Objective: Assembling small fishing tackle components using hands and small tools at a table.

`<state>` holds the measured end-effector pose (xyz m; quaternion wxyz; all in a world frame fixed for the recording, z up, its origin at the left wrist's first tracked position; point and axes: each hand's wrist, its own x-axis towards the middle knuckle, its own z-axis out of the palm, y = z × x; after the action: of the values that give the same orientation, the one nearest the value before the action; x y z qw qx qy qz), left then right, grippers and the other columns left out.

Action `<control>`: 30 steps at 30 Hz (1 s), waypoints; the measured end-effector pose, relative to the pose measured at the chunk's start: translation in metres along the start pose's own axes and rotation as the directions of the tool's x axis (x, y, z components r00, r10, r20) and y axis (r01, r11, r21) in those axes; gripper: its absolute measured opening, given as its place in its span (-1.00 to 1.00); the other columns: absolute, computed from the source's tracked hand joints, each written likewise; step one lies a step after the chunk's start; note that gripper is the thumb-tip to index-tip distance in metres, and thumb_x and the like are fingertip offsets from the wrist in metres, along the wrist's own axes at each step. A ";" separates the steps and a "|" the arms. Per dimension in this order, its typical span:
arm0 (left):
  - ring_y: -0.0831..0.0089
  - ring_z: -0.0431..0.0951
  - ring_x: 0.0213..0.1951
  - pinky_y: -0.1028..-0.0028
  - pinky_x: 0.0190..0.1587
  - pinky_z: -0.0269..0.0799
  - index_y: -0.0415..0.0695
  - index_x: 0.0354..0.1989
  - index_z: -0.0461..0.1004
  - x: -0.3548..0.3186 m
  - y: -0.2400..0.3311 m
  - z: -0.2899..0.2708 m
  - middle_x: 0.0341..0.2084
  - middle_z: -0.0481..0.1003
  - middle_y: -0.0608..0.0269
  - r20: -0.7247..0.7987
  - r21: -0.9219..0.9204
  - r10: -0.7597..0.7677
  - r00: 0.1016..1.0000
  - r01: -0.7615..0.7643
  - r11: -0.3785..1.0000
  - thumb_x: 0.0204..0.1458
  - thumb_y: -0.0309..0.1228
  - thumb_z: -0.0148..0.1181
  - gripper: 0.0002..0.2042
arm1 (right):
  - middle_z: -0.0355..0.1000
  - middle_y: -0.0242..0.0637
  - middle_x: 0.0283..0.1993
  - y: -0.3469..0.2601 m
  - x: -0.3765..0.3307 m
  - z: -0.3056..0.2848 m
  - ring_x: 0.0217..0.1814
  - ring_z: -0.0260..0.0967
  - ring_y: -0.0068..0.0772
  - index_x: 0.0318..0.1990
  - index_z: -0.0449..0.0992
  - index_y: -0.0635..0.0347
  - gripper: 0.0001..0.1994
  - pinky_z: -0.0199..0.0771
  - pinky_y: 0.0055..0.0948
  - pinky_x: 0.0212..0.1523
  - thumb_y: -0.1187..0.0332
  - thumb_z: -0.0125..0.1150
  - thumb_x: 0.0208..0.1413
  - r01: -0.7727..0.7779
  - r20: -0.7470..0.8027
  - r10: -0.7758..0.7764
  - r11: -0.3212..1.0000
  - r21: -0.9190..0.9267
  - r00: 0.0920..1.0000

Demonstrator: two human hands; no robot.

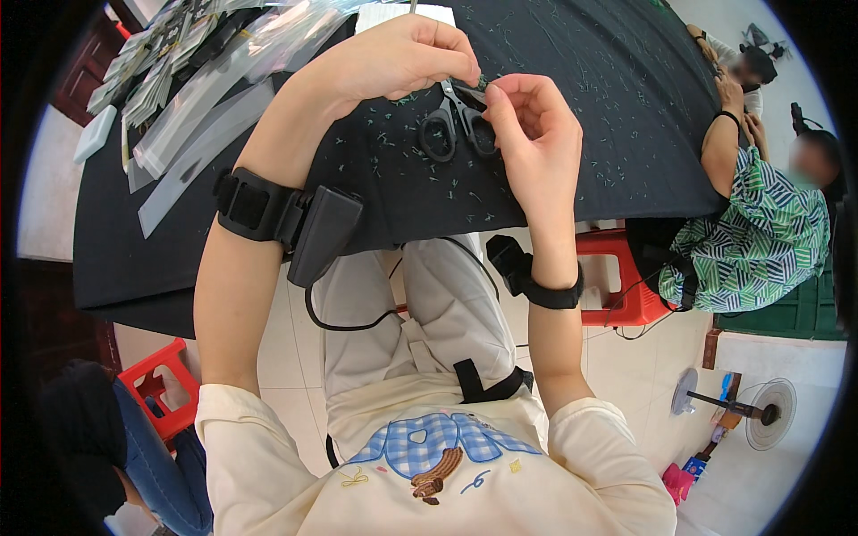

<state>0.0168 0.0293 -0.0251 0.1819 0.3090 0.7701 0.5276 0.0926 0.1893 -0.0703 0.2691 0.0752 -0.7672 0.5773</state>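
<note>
Both of my hands are held close together above the black cloth-covered table. My left hand [416, 58] is closed, its fingertips pinched near the right hand's; what they grip is too small to make out. Just above its knuckles shows the tip of a thin stick [413, 5], and I cannot tell whether the hand holds it. My right hand [539, 116] is pinched too, thumb against the fingers, on something I cannot make out. Beneath them lie black-handled scissors [443, 132], partly covered by the right hand. Tiny green clippings [375, 141] are strewn around.
Clear plastic sleeves [201, 129] and stacked packets [147, 89] cover the table's left side. A white pad [393, 12] lies beyond my left hand. Long green threads [554, 45] lie on the far cloth. Other people sit at the right edge, one in a patterned green shirt [751, 237].
</note>
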 end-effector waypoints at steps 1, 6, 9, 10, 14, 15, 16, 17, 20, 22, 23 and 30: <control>0.82 0.05 -0.77 0.71 -0.72 -0.10 -0.13 -0.40 0.48 0.000 0.000 0.000 -0.78 0.20 0.57 0.002 0.008 0.006 1.000 -0.006 1.000 0.06 -0.34 0.09 -0.87 | 0.44 -0.42 -0.55 0.001 0.000 0.000 -0.57 0.28 -0.76 -0.36 0.45 0.30 -0.91 0.28 -0.71 -0.54 0.46 0.17 0.03 -0.008 -0.020 0.008 1.000 0.002 1.000; 0.82 0.07 -0.77 0.72 -0.72 -0.09 -0.14 -0.39 0.49 0.001 -0.004 0.000 -0.77 0.22 0.57 0.024 0.017 0.053 0.998 -0.054 0.998 0.06 -0.34 0.10 -0.87 | 0.44 -0.42 -0.55 0.002 0.000 0.001 -0.57 0.28 -0.76 -0.35 0.47 0.30 -0.91 0.28 -0.70 -0.54 0.46 0.16 0.05 -0.012 -0.024 0.012 1.000 0.010 1.000; 0.83 0.07 -0.76 0.73 -0.72 -0.08 -0.14 -0.38 0.49 0.001 -0.004 -0.001 -0.77 0.23 0.57 0.044 0.005 0.049 0.998 -0.049 0.999 0.06 -0.35 0.11 -0.87 | 0.43 -0.42 -0.55 0.003 0.000 0.001 -0.57 0.27 -0.76 -0.34 0.48 0.31 -0.91 0.28 -0.71 -0.54 0.46 0.15 0.05 -0.006 -0.010 0.006 1.000 0.011 1.000; 0.83 0.07 -0.76 0.73 -0.71 -0.08 -0.14 -0.38 0.49 0.001 -0.004 -0.001 -0.77 0.23 0.58 0.048 0.006 0.053 0.997 -0.054 0.999 0.06 -0.35 0.11 -0.87 | 0.43 -0.42 -0.56 0.002 0.000 0.001 -0.57 0.27 -0.77 -0.34 0.49 0.31 -0.91 0.28 -0.71 -0.54 0.46 0.15 0.05 0.000 0.001 0.000 1.000 0.010 1.000; 0.83 0.07 -0.76 0.73 -0.71 -0.08 -0.14 -0.38 0.49 0.000 -0.003 0.000 -0.78 0.21 0.58 0.040 0.018 0.058 0.998 -0.059 0.998 0.06 -0.35 0.10 -0.87 | 0.42 -0.43 -0.57 0.001 0.000 0.000 -0.57 0.26 -0.77 -0.34 0.49 0.32 -0.90 0.27 -0.71 -0.54 0.45 0.15 0.05 0.002 0.014 -0.002 1.000 0.001 1.000; 0.83 0.07 -0.76 0.73 -0.71 -0.08 -0.14 -0.38 0.49 0.000 -0.003 0.000 -0.78 0.21 0.58 0.040 0.018 0.059 0.997 -0.059 0.998 0.06 -0.35 0.10 -0.87 | 0.41 -0.43 -0.57 0.001 -0.001 0.001 -0.57 0.26 -0.77 -0.34 0.49 0.32 -0.90 0.27 -0.72 -0.54 0.45 0.15 0.05 0.004 0.018 -0.004 1.000 0.007 1.000; 0.83 0.07 -0.76 0.73 -0.72 -0.09 -0.14 -0.39 0.49 0.000 -0.003 0.000 -0.78 0.21 0.58 0.040 0.017 0.058 0.998 -0.059 0.998 0.06 -0.35 0.10 -0.87 | 0.41 -0.44 -0.58 0.000 -0.001 0.001 -0.57 0.26 -0.77 -0.34 0.49 0.32 -0.90 0.27 -0.72 -0.54 0.45 0.15 0.06 0.006 0.022 -0.006 1.000 0.012 1.000; 0.83 0.07 -0.76 0.73 -0.72 -0.09 -0.14 -0.39 0.49 0.000 -0.003 0.000 -0.78 0.21 0.58 0.038 0.016 0.058 0.998 -0.058 0.998 0.06 -0.35 0.10 -0.87 | 0.41 -0.44 -0.58 0.000 -0.001 0.001 -0.57 0.26 -0.77 -0.34 0.49 0.32 -0.90 0.27 -0.72 -0.54 0.45 0.15 0.06 0.006 0.023 -0.006 1.000 0.013 1.000; 0.83 0.08 -0.76 0.73 -0.72 -0.09 -0.14 -0.39 0.49 -0.001 -0.003 0.000 -0.78 0.20 0.58 0.027 0.028 0.051 0.998 -0.051 0.998 0.06 -0.35 0.11 -0.87 | 0.39 -0.45 -0.58 0.001 -0.002 0.001 -0.57 0.26 -0.77 -0.34 0.49 0.32 -0.90 0.27 -0.72 -0.53 0.45 0.15 0.06 -0.002 0.028 0.002 1.000 0.025 1.000; 0.83 0.08 -0.76 0.73 -0.72 -0.09 -0.14 -0.39 0.49 0.000 -0.002 0.000 -0.78 0.20 0.58 0.033 0.031 0.049 0.998 -0.050 0.998 0.06 -0.35 0.11 -0.87 | 0.38 -0.45 -0.59 0.002 -0.001 0.000 -0.57 0.26 -0.76 -0.34 0.49 0.32 -0.90 0.27 -0.71 -0.53 0.46 0.15 0.06 0.004 0.040 -0.004 1.000 0.000 0.999; 0.83 0.08 -0.76 0.73 -0.72 -0.09 -0.14 -0.39 0.49 0.000 -0.003 0.000 -0.78 0.20 0.58 0.038 0.034 0.046 0.998 -0.048 0.998 0.06 -0.35 0.11 -0.87 | 0.38 -0.45 -0.59 0.002 -0.001 0.000 -0.57 0.26 -0.76 -0.34 0.49 0.32 -0.90 0.27 -0.71 -0.53 0.46 0.15 0.06 0.004 0.040 -0.004 1.000 0.000 0.999; 0.83 0.08 -0.76 0.73 -0.71 -0.08 -0.13 -0.38 0.50 0.000 -0.003 -0.002 -0.78 0.21 0.59 0.053 0.028 0.036 0.998 -0.038 0.999 0.04 -0.34 0.13 -0.86 | 0.42 -0.41 -0.56 0.002 -0.001 0.001 -0.56 0.28 -0.73 -0.33 0.48 0.33 -0.90 0.29 -0.70 -0.52 0.46 0.15 0.06 0.019 0.010 -0.019 1.000 0.006 1.000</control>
<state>0.0147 0.0273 -0.0273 0.1879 0.3396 0.7667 0.5115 0.0916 0.1887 -0.0729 0.2706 0.0862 -0.7662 0.5764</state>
